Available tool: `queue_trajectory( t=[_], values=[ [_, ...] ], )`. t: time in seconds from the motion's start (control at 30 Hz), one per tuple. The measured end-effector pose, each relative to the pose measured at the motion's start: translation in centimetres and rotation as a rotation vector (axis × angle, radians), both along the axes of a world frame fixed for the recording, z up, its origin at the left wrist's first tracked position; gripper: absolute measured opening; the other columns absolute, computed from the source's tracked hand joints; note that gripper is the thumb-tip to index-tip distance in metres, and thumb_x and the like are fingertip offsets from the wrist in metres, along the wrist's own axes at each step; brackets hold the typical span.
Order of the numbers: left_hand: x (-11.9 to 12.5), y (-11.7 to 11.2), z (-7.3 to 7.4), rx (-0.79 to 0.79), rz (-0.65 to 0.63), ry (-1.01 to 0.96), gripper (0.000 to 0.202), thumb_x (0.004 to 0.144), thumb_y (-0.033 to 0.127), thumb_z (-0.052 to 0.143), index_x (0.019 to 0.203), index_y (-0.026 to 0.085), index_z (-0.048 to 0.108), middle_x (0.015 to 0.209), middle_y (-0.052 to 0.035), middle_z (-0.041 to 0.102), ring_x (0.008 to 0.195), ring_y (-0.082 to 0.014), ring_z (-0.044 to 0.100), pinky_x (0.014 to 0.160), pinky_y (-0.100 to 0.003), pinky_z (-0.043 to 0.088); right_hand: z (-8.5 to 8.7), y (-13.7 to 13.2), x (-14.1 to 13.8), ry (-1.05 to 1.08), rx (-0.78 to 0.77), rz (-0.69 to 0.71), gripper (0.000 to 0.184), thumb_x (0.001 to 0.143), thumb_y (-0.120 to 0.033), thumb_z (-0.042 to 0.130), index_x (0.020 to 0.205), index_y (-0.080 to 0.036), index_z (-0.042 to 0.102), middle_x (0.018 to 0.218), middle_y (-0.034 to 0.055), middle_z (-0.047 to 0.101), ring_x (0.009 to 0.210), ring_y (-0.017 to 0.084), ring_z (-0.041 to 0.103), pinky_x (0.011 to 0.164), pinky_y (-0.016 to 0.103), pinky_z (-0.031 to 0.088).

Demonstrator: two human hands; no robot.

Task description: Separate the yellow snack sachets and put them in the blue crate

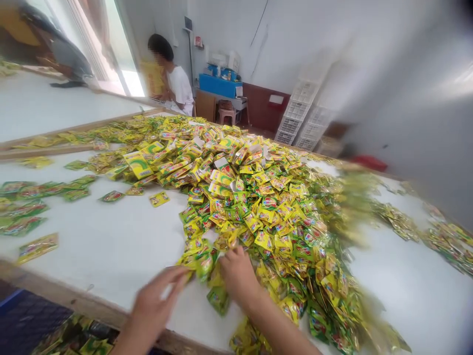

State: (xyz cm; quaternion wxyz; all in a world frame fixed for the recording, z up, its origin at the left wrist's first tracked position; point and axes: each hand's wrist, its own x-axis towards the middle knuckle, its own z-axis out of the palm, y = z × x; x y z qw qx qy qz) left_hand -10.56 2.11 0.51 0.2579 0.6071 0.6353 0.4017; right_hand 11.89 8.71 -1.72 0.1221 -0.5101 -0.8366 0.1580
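Observation:
A large heap of small yellow and green sachets (pixel 273 217) covers the middle of the white table (pixel 121 231). At the heap's near left edge, my left hand (pixel 157 296) pinches a yellow sachet (pixel 190 272) between thumb and forefinger. My right hand (pixel 239 276) reaches into the front of the heap, its fingers curled on a yellow packet (pixel 229 240) that they partly hide. Between the hands lies a green sachet (pixel 204 265), and another green sachet (pixel 219 299) rests below my right hand.
Small yellow cartons (pixel 142 165) lie on the heap's far side. Loose packets (pixel 25 212) are scattered at left. Below the wooden table edge (pixel 92 308) sits a blue crate (pixel 27 315) beside more sachets. White crates (pixel 293 116) are stacked behind; a person in white (pixel 180 86) sits beyond.

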Motion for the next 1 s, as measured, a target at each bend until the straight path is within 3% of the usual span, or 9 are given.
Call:
queue_trajectory(
  t=[0.07, 0.1, 0.2, 0.27, 0.37, 0.5, 0.63, 0.87, 1.0],
  values=[
    [2.0, 1.8, -2.1, -0.007, -0.25, 0.118, 0.024, 0.087, 0.03, 0.057, 0.106, 0.029, 0.073, 0.112, -0.0025, 0.073, 0.107, -0.0222, 0.065, 0.098, -0.035, 0.052, -0.2, -1.8, 1.6, 0.054, -0.03, -0.042, 0.014, 0.082, -0.012, 0.057, 0.078, -0.021, 0.067, 0.084, 0.0059, 0.064, 0.09, 0.024, 0.05, 0.08, 0.036, 0.04],
    [2.6, 2.5, -2.9, -0.009, -0.293, 0.172, 0.029, 0.089, 0.027, 0.052, 0.11, 0.028, 0.071, 0.119, -0.0045, 0.07, 0.114, -0.0237, 0.061, 0.102, -0.039, 0.048, 0.0, -2.4, 2.9, 0.108, -0.045, -0.072, 0.018, 0.083, -0.009, 0.055, 0.082, -0.021, 0.068, 0.087, 0.0061, 0.065, 0.09, 0.023, 0.05, 0.081, 0.035, 0.04],
    [2.6, 3.5, -3.8, -0.013, -0.098, 0.228, 0.032, 0.09, 0.023, 0.045, 0.106, 0.02, 0.072, 0.123, -0.0129, 0.065, 0.118, -0.029, 0.057, 0.105, -0.048, 0.043, 1.5, -3.2, 6.6, 0.278, -0.079, -0.123, 0.036, 0.083, -0.004, 0.052, 0.109, -0.023, 0.067, 0.105, 0.0062, 0.069, 0.1, 0.023, 0.052, 0.086, 0.035, 0.042],
    [2.0, 3.6, -3.6, -0.038, -0.012, 0.187, 0.027, 0.089, 0.026, 0.048, 0.099, 0.018, 0.072, 0.115, -0.0138, 0.067, 0.113, -0.0306, 0.058, 0.105, -0.049, 0.041, 2.5, -3.1, 7.9, 0.308, -0.062, -0.172, 0.037, 0.085, -0.006, 0.052, 0.112, -0.026, 0.067, 0.108, 0.0054, 0.07, 0.104, 0.024, 0.052, 0.087, 0.036, 0.041],
    [2.4, 2.9, -3.1, -0.106, -0.028, 0.097, 0.021, 0.086, 0.032, 0.054, 0.094, 0.022, 0.072, 0.1, -0.0079, 0.072, 0.099, -0.0277, 0.064, 0.095, -0.042, 0.047, 3.0, -2.8, 7.1, 0.325, -0.04, -0.25, 0.028, 0.091, -0.012, 0.047, 0.101, -0.023, 0.071, 0.095, 0.0071, 0.069, 0.094, 0.023, 0.055, 0.081, 0.034, 0.043],
    [6.2, 1.0, -3.2, -0.22, -0.117, -0.045, 0.017, 0.082, 0.03, 0.06, 0.091, 0.025, 0.073, 0.091, -0.0019, 0.076, 0.081, -0.021, 0.069, 0.073, -0.029, 0.053, 1.9, -2.5, 4.2, 0.213, -0.128, -0.118, 0.014, 0.082, -0.015, 0.063, 0.094, -0.02, 0.069, 0.093, 0.0071, 0.065, 0.092, 0.022, 0.053, 0.079, 0.032, 0.042],
    [9.3, 0.5, -2.7, -0.295, -0.145, -0.205, 0.024, 0.082, 0.031, 0.062, 0.102, 0.022, 0.071, 0.095, -0.0045, 0.074, 0.083, -0.0206, 0.068, 0.074, -0.029, 0.053, 1.8, -2.2, 3.5, 0.105, -0.161, -0.141, 0.017, 0.071, -0.016, 0.073, 0.083, -0.02, 0.062, 0.089, 0.0044, 0.063, 0.089, 0.023, 0.05, 0.077, 0.033, 0.037],
    [9.5, 2.6, -0.1, -0.371, -0.139, -0.487, 0.028, 0.087, 0.043, 0.055, 0.082, 0.017, 0.065, 0.074, -0.0008, 0.066, 0.072, -0.0164, 0.061, 0.067, -0.025, 0.05, 4.4, -2.1, 3.1, 0.669, -0.408, -0.186, 0.018, 0.075, -0.019, 0.069, 0.092, -0.021, 0.061, 0.084, -0.0027, 0.062, 0.077, 0.014, 0.055, 0.069, 0.024, 0.042],
    [9.1, 2.6, -0.7, -0.447, -0.134, -0.495, 0.04, 0.091, 0.047, 0.044, 0.084, 0.015, 0.066, 0.065, -0.0013, 0.064, 0.062, -0.0166, 0.061, 0.058, -0.026, 0.049, 4.4, -2.9, 2.6, 0.807, -0.546, -0.256, 0.01, 0.072, -0.015, 0.066, 0.081, -0.02, 0.064, 0.07, -0.0044, 0.06, 0.065, 0.012, 0.056, 0.06, 0.021, 0.043]
  ],
)
